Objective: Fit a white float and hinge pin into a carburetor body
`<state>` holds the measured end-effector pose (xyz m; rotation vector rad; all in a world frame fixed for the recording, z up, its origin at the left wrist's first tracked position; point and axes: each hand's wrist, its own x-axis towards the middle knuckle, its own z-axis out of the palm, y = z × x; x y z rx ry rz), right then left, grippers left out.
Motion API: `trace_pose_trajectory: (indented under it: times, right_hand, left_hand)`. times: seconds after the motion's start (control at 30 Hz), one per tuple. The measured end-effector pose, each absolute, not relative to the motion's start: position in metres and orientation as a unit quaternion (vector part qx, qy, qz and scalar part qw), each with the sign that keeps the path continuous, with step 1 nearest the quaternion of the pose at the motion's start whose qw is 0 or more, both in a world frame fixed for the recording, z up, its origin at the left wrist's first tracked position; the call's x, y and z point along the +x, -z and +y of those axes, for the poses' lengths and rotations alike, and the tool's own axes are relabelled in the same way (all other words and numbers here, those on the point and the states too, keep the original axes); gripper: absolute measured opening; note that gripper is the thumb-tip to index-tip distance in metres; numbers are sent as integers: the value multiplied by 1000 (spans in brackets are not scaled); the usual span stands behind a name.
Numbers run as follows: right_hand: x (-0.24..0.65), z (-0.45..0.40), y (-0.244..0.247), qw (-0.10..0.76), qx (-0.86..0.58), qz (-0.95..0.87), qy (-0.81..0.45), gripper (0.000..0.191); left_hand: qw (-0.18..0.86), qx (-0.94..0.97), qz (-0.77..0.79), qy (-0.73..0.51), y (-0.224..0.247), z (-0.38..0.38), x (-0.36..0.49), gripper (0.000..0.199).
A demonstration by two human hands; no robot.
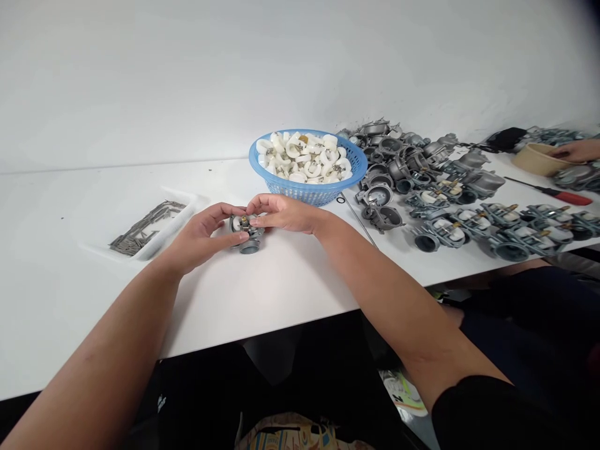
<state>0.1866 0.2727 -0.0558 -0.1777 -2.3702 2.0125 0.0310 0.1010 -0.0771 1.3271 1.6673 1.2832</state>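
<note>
On the white table in front of me stands a grey metal carburetor (250,245), its round bore facing me. Brass parts and a bit of white show in its upper opening. My left hand (204,232) grips its left side, with the thumb along the near edge and the fingers behind. From the right, my right hand (285,214) closes thumb and fingers on the carburetor's top and far side. The fingertips hide much of the upper part, so any small piece between them cannot be made out.
Left of my hands lies a white tray (157,250) with thin metal pins (140,232). Behind is a blue basket (304,189) of white floats (300,167). Many carburetors (398,162) are piled right, near a red-handled screwdriver (565,196). A co-worker's hand (577,151) touches a tan container (537,160).
</note>
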Motion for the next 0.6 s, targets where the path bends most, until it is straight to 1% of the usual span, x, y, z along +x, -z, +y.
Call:
trace_pose_trajectory:
  times: [0.13, 0.33, 0.43, 0.6]
  right_hand:
    - [186, 272, 56, 16, -61, -767, -638, 15]
    - [186, 274, 56, 16, -76, -769, -634, 26]
    - [187, 274, 55, 8, -75, -767, -637, 29]
    - [188, 274, 55, 26, -71, -773, -630, 32]
  left_hand:
    - [295, 515, 637, -491, 77, 102, 34, 42]
    - [198, 521, 685, -468, 76, 101, 36, 46]
    - [180, 511, 704, -459, 76, 101, 37, 48]
    - [128, 503, 725, -453, 75, 101, 39, 44]
